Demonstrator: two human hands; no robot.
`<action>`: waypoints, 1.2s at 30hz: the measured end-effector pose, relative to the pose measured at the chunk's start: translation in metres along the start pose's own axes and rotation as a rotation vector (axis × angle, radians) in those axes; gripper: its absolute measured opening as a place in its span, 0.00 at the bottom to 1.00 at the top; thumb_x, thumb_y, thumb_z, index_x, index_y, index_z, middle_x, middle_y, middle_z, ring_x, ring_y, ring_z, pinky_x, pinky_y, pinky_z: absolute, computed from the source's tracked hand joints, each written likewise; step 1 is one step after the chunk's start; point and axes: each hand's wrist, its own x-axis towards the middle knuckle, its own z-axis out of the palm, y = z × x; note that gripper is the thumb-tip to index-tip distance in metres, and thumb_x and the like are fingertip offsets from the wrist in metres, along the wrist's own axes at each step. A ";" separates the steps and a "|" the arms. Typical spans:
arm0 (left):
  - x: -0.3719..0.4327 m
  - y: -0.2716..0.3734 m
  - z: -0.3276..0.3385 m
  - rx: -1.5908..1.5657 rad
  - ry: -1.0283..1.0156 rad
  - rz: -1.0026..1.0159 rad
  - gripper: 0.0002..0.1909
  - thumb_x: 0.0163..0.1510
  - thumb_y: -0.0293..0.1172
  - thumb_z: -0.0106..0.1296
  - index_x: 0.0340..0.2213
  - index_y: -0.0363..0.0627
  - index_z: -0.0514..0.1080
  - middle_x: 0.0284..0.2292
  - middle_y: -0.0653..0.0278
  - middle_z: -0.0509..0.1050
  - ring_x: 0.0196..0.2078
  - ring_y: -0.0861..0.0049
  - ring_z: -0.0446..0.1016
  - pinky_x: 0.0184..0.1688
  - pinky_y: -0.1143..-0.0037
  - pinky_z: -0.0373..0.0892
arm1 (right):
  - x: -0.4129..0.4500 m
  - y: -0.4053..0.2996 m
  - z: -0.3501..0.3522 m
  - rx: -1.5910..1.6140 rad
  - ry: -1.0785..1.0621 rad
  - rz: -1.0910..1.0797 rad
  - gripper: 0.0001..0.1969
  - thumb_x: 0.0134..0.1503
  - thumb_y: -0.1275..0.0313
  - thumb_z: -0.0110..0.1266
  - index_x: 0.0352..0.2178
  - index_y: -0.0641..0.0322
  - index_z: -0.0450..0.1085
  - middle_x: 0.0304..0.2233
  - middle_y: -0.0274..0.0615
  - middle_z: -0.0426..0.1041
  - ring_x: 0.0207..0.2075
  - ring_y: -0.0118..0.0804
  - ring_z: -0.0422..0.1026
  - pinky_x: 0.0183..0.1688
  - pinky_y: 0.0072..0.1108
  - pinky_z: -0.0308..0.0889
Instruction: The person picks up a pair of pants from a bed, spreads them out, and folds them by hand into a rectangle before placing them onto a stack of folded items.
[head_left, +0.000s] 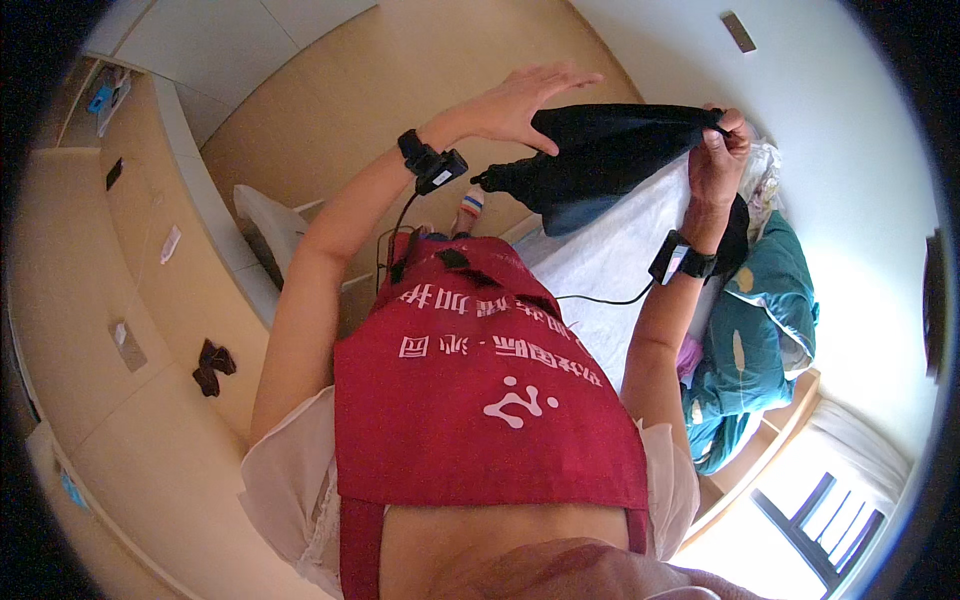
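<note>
A black cloth, seemingly a garment (622, 150), stretches sideways in front of me at the top of the view. My right hand (718, 161) pinches its right end between thumb and fingers. Spread wide, my left hand (521, 105) is at the cloth's upper left edge. Its thumb overlaps the fabric, but whether it presses on it I cannot tell. The lower left part of the cloth droops into a narrow, bunched end. Beneath the cloth lies a white sheet (600, 277). Each wrist wears a black strapped device with a cable.
Beside the wall on the right are a teal patterned quilt (757, 322) and a wooden bed edge (806, 390). A long wooden desk (180, 300) on the left holds small items, including a dark brown object (212, 367). A pale draped thing (270, 221) stands near the desk.
</note>
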 end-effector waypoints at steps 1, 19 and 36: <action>-0.002 -0.005 0.004 0.002 -0.078 -0.044 0.55 0.40 0.43 0.72 0.66 0.49 0.55 0.59 0.55 0.66 0.63 0.56 0.62 0.67 0.58 0.53 | 0.000 0.001 0.002 -0.018 0.019 -0.025 0.10 0.54 0.79 0.63 0.35 0.56 0.69 0.44 0.40 0.75 0.46 0.33 0.71 0.55 0.26 0.63; -0.065 0.029 0.095 0.101 0.077 -0.489 0.36 0.45 0.43 0.67 0.51 0.38 0.65 0.43 0.45 0.75 0.46 0.46 0.73 0.47 0.56 0.69 | 0.004 0.004 0.019 -0.021 0.299 -0.047 0.06 0.56 0.82 0.62 0.33 0.60 0.74 0.35 0.35 0.78 0.34 0.25 0.74 0.41 0.17 0.68; -0.063 -0.072 -0.104 0.227 0.285 -0.385 0.14 0.57 0.35 0.59 0.44 0.44 0.78 0.38 0.57 0.81 0.38 0.64 0.80 0.42 0.70 0.73 | -0.012 0.037 -0.041 -0.051 0.397 -0.014 0.06 0.60 0.82 0.57 0.34 0.58 0.74 0.38 0.37 0.79 0.41 0.27 0.76 0.46 0.19 0.69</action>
